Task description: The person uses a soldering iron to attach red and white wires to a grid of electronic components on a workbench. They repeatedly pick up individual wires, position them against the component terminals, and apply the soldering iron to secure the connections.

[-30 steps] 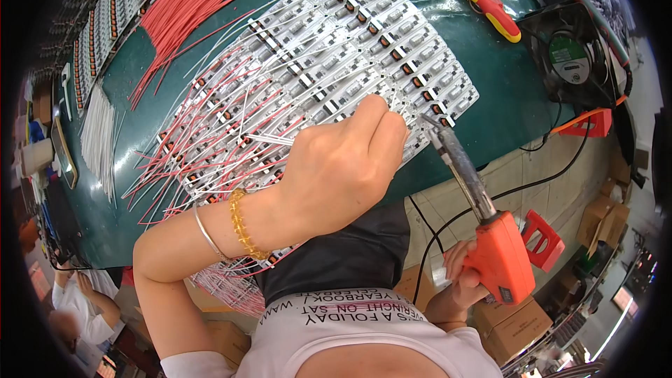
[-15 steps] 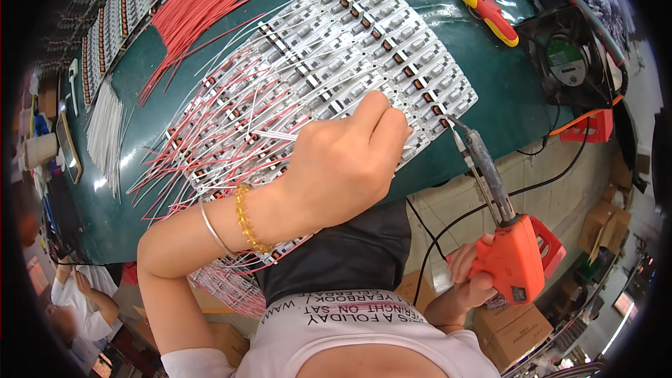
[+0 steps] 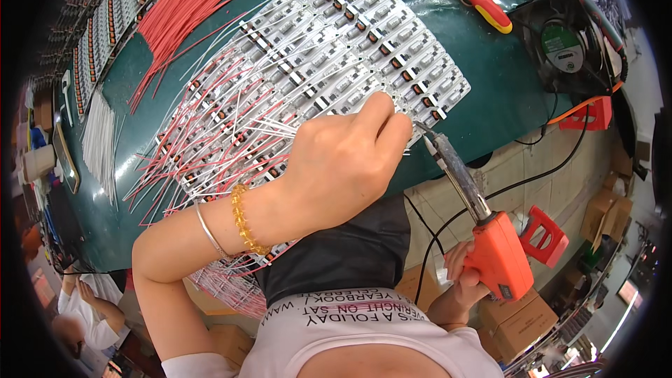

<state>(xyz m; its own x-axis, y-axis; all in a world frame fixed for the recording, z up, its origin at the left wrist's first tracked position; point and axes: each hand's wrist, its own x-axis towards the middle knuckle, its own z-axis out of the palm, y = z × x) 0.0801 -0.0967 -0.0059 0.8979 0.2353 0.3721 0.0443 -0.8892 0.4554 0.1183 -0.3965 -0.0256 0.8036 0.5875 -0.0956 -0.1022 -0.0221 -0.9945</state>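
My left hand (image 3: 350, 157) is closed in a pinch above the lower right part of a panel of small white circuit boards (image 3: 409, 49). White wires (image 3: 276, 128) stick out from under its palm side; the fingertips are mostly hidden behind the knuckles. In my right hand (image 3: 463, 280) is an orange soldering gun (image 3: 498, 255), fingers wrapped round its grip. Its dark tip points up and left, close beside my left fingertips at the panel's edge. Whether the tip touches a board I cannot tell. Red and white wires (image 3: 217, 122) spread over the panel's left half.
Loose red wires (image 3: 189, 10) and white wires (image 3: 100, 143) lie on the green tabletop (image 3: 483, 87). A red-yellow screwdriver (image 3: 483, 5) and a black fan (image 3: 563, 45) are at the right. More board panels (image 3: 115, 24) stand far left. A black cable hangs below the table edge.
The soldering gun has moved left, bringing its tip nearer to my left fingertips. The panel and the tabletop things appear slightly shifted left and up in the view. My left hand stays pinched.
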